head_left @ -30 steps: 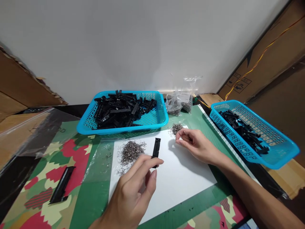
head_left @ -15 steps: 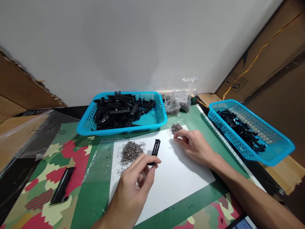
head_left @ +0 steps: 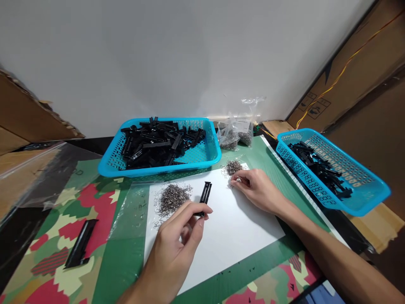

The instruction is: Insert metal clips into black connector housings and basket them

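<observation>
Over the white sheet (head_left: 234, 236), my left hand (head_left: 182, 236) holds a narrow black plastic part (head_left: 206, 193) between thumb and fingers, its far end pointing away from me. A large pile of small metal pieces (head_left: 173, 199) lies just beyond that hand. My right hand (head_left: 256, 188) has thumb and forefinger pinched together at the near edge of a smaller metal pile (head_left: 233, 167). Whatever is between those fingertips is too small to make out.
A blue basket (head_left: 158, 172) of black parts stands at the back, another blue basket (head_left: 363, 185) at the right. Clear bags (head_left: 242, 131) of metal pieces sit between them. One black part (head_left: 81, 244) lies on the patterned mat at left.
The view has shifted slightly. My right thumb and forefinger have drawn closer together beside the small pile. The left hand keeps its grip on the black part.
</observation>
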Available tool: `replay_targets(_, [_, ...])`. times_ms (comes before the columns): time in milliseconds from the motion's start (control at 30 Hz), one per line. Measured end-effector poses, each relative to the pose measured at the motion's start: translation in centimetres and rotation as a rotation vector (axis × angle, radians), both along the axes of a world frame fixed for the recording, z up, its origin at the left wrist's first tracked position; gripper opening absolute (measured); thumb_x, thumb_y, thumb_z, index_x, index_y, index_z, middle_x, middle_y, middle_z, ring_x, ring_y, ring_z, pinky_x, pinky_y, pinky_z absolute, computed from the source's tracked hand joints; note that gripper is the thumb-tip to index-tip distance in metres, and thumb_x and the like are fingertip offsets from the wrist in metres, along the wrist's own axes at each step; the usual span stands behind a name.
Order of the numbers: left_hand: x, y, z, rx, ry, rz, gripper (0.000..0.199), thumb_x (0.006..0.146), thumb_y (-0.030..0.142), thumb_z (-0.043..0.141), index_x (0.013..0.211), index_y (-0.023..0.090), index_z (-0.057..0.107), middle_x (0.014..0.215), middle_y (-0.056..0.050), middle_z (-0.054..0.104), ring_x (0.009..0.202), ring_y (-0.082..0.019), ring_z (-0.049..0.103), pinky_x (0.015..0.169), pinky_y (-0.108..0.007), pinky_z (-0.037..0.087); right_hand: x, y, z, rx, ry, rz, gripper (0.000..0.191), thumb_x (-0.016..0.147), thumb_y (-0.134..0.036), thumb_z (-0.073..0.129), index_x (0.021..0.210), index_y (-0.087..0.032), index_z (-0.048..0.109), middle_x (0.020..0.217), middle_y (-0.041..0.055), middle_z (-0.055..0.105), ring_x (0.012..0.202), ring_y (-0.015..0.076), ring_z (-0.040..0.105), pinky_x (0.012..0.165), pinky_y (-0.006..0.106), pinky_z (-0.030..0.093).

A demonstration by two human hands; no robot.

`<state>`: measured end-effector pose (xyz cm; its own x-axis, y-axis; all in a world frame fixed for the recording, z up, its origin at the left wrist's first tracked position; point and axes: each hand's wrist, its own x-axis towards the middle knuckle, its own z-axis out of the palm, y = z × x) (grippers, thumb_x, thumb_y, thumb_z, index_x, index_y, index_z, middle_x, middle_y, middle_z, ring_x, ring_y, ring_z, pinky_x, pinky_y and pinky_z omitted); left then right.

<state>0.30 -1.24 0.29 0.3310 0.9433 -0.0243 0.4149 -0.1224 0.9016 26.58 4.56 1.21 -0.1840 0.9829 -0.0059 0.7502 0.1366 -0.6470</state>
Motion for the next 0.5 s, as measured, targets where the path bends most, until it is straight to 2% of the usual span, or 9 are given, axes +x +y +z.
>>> replay_targets(100, [0.1,0.0,0.0,0.005,-0.008,0.0,0.025,0.109,0.042,0.049,0.115,0.025,0.066,0.107,-0.006,0.066,0.089,-0.019,0.065,0.062,-0.025,0.05,0.2,0.0,0.3,0.03,0.005,0.022,0.026,0.104,-0.025,0.057,0.092,-0.018,0.079,0.066,-0.0007,0.059,0.06,0.0134,0.044,0.06,0.03,0.027])
replay_targets(300, [0.1,-0.1,0.1,0.029,0.014,-0.011,0.024,0.109,0.04,0.049,0.115,0.025,0.068,0.102,-0.004,0.068,0.079,-0.016,0.062,0.06,-0.025,0.047,0.9,0.3,0.5,0.018,0.031,0.048,0.013,0.097,-0.026,0.069,0.094,-0.02,0.08,0.062,-0.0038,0.053,0.058,0.0123,0.041,0.059,0.029,0.028])
replay_targets(500, [0.4,-0.2,0.3,0.019,-0.014,0.027,0.025,0.108,0.038,0.05,0.115,0.026,0.071,0.098,-0.003,0.068,0.076,-0.016,0.06,0.061,-0.027,0.045,1.3,0.5,0.1,-0.02,0.046,0.085,0.01,0.095,-0.025,0.071,0.094,-0.021,0.08,0.061,-0.0049,0.05,0.059,0.0123,0.04,0.06,0.029,0.028])
